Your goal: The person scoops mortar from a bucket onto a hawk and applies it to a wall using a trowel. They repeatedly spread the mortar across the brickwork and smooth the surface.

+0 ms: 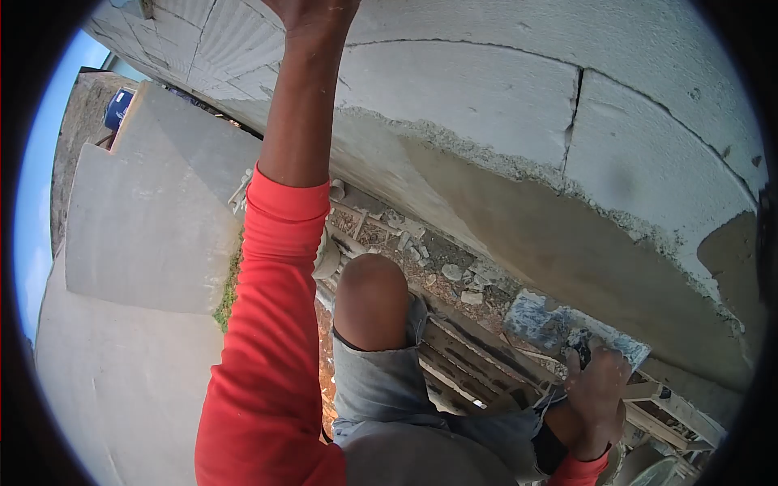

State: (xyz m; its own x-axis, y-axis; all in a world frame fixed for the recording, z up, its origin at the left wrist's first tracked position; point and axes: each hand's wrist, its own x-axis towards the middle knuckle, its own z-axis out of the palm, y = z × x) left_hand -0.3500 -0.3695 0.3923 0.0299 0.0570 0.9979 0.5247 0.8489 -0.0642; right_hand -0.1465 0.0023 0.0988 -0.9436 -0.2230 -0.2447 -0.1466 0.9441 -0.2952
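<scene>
My right hand [598, 393] is wrapped round the handle of a plastering trowel [535, 321], whose flat blade is smeared with grey mortar. The trowel is low on the right, close to the foot of a pale block wall [478, 89]. A darker band of plaster [519, 215] covers the lower part of that wall, with a rough, crumbly upper edge. My left arm, in a red sleeve, stretches up to the top of the view against the blocks. Only the wrist end of my left hand [314, 11] shows; its fingers are cut off by the frame edge.
Under my bent knee run wooden scaffold planks [470, 356], with rubble [454, 273] on the ground beyond them. A smooth grey wall [146, 194] stands on the left, a blue container [118, 108] behind it. Wooden framing [668, 409] sits at the lower right.
</scene>
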